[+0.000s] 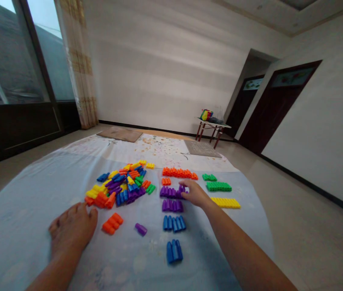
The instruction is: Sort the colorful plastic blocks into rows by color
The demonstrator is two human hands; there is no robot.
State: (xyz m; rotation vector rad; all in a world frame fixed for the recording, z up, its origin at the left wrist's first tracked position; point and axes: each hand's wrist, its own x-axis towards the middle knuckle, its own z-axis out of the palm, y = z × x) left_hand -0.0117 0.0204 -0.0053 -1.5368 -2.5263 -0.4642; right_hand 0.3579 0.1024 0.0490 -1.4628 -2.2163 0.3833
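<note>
My right hand (193, 195) reaches over a row of purple bullet-shaped plastic pieces (169, 192). Its thumb and fingers close around a purple piece at the right end of that row. A second purple row (172, 206) lies just below, followed by blue pieces (174, 223) and a smaller blue group (174, 251). My left hand (73, 227) rests palm down on the cloth with nothing seen in it. Close by are orange pieces (112, 223) and the mixed-colour pile (123, 184). One loose purple piece (141, 229) lies between the hands.
Beyond my right hand are an orange row (179, 173), green pieces (219, 186) and a yellow row (226, 203). A light blue cloth (119, 258) covers the round table. Two flat boards (119, 134) lie at its far side. A small table (216, 123) stands against the wall.
</note>
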